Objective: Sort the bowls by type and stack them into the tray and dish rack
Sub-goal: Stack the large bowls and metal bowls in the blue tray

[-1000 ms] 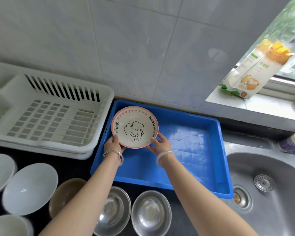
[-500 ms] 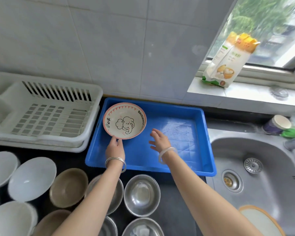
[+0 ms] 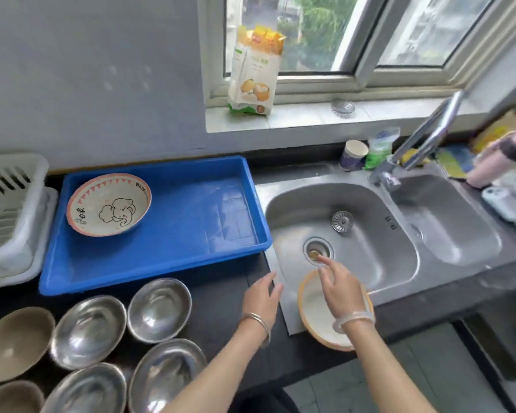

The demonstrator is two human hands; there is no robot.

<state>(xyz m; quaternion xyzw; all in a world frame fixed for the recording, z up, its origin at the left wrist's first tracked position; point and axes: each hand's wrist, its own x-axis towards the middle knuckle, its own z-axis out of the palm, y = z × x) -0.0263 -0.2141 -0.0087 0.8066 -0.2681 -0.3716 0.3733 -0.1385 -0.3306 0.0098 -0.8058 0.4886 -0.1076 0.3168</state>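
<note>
Elephant bowl (image 3: 109,204) sits in the blue tray (image 3: 191,228), in the far left corner, right way up. It is the only bowl in the tray. It has a pink rim and a drawing of an elephant inside.

One more bowl, white with an orange rim (image 3: 313,311), sits at the near edge of the sink (image 3: 370,234). The right hand (image 3: 340,290) is over this orange bowl. Its fingers are loose and a bit spread, and they point away from the person. I cannot tell if the hand touches the bowl. The left hand (image 3: 261,298) is just beside the orange bowl, over the dark counter (image 3: 218,308) between the tray and the sink. Its fingers are straight and it holds nothing. Each wrist has a bangle.

Four steel bowls (image 3: 159,310) sit close together on the counter in front of the tray. Two brown bowls (image 3: 15,342) sit to the left of them. All are right way up.

A white dish rack (image 3: 9,219) stands just left of the tray, partly cut off by the picture's edge.

Behind the sink are a tap (image 3: 423,138) and a paper cup (image 3: 353,155). A yellow and white bag (image 3: 255,70) stands on the window sill.
</note>
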